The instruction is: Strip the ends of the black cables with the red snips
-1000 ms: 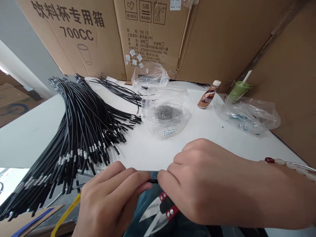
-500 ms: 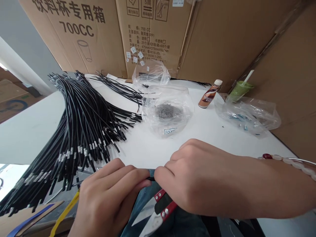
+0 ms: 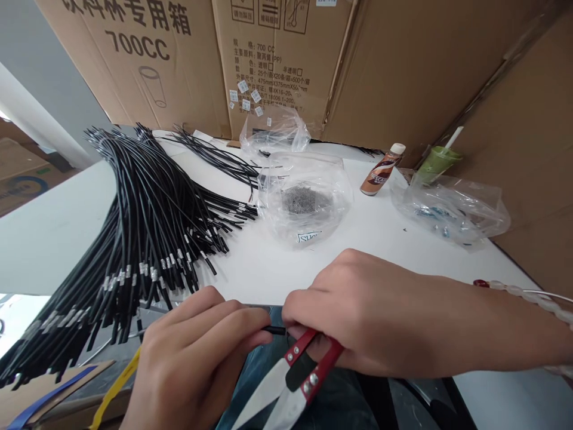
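Note:
Low in the head view, my left hand [image 3: 201,346] is closed on a black cable [image 3: 275,329], whose short end pokes out past the thumb and forefinger. Close by on the right, my right hand [image 3: 344,310] is closed around red-handled thread snips [image 3: 295,373]; their blades point down and left, slightly apart. Its thumb and forefinger are bent near the cable's end; whether they touch it is hidden. A large bundle of black cables [image 3: 147,209] with silvery bands near the ends lies on the table to the left.
On the white table [image 3: 250,269] sits a clear plastic bag [image 3: 308,200] of small dark pieces. A brown bottle [image 3: 382,170], a green cup [image 3: 439,162] and another plastic bag [image 3: 452,209] stand right. Cardboard boxes [image 3: 403,71] wall the back. A yellow strap [image 3: 116,388] hangs lower left.
My right hand has turned and drawn slightly away from the left, baring more of the cable's end. The snips have shifted right, showing more of their red handles. My left hand has barely moved.

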`<state>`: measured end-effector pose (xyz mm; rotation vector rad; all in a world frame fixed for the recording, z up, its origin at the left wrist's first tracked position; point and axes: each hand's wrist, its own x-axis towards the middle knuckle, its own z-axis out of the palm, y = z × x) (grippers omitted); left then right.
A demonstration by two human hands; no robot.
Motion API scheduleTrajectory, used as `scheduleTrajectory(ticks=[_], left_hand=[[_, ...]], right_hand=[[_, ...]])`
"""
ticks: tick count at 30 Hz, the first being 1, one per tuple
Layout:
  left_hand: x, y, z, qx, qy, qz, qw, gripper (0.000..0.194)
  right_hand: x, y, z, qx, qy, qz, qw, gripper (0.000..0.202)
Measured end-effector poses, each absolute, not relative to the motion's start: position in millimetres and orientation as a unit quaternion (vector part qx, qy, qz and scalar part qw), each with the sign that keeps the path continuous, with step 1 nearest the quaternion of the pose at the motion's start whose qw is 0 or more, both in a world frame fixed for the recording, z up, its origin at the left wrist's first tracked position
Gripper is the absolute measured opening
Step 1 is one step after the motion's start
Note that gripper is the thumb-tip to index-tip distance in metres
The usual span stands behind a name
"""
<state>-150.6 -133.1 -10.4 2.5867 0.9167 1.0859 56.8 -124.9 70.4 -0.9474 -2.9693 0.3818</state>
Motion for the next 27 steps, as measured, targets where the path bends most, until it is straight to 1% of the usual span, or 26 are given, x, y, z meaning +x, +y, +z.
scheduleTrajectory(ticks=[4, 6, 9, 11, 13, 15, 17, 21, 23, 25, 27], left_hand=[[-152.6, -134.8, -13.5, 0.871, 0.301, 0.378, 0.092, 0.009], [-153.0, -135.4, -13.1, 0.872, 0.291, 0.382, 0.094, 0.011], [-152.7, -137.2, -8.8, 0.869, 0.28, 0.397, 0.093, 0.01], [-153.3, -139.0, -5.4, 0.866, 0.275, 0.407, 0.093, 0.008], [-154.5, -140.2, -3.2, 0.867, 0.271, 0.409, 0.09, 0.009], [-155.3, -140.2, -3.0, 0.864, 0.277, 0.412, 0.081, 0.01], [-154.9, -138.9, -4.2, 0.852, 0.296, 0.423, 0.079, 0.009], [-151.1, -136.3, -8.0, 0.82, 0.348, 0.443, 0.101, 0.009], [-149.0, -137.1, -9.0, 0.814, 0.356, 0.444, 0.112, 0.011], [-147.5, -139.1, -9.0, 0.812, 0.368, 0.438, 0.119, 0.013], [-147.0, -140.9, -8.4, 0.804, 0.387, 0.432, 0.132, 0.015]], right_hand=[[56.3, -117.9, 70.6, -0.362, -0.868, 0.337, 0.05, 0.017], [57.5, -115.2, 65.9, -0.396, -0.784, 0.472, 0.07, 0.013], [59.3, -112.2, 53.0, -0.394, -0.633, 0.661, 0.08, 0.008], [59.7, -110.7, 42.7, -0.376, -0.544, 0.746, 0.082, 0.007], [60.0, -109.9, 33.6, -0.363, -0.468, 0.802, 0.078, 0.009], [61.0, -109.9, 27.6, -0.354, -0.427, 0.828, 0.085, 0.014], [62.9, -110.9, 25.2, -0.355, -0.444, 0.814, 0.124, 0.014], [65.7, -116.3, 22.0, -0.338, -0.552, 0.701, 0.299, 0.003], [64.3, -120.4, 15.2, -0.3, -0.578, 0.669, 0.358, 0.01], [60.8, -124.1, 5.0, -0.258, -0.6, 0.648, 0.391, 0.022], [55.9, -126.9, -5.2, -0.237, -0.611, 0.623, 0.427, 0.027]])
